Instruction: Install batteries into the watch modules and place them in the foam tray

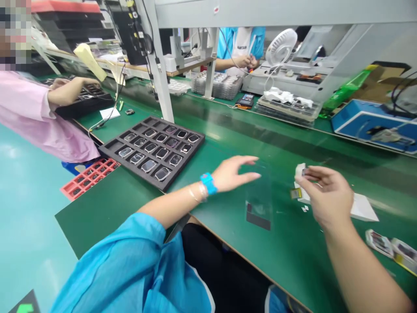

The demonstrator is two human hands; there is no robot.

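My left hand reaches over the green bench with thumb and fingers apart and nothing between them. Just beyond its fingertips lies a clear plastic sheet with a dark strip along its near end. My right hand is closed, pinching a small white piece with a dark part; its exact kind is not clear. A small yellow-edged rectangular part shows just under that piece; whether it is attached cannot be made out. Beneath and beside my right hand sits a white block or pad, with small white scraps nearby.
A black foam tray of watch bodies lies left of my left hand, a red tray below it. White-framed parts lie at right. Behind stand a fan and a blue box. Two other people work nearby.
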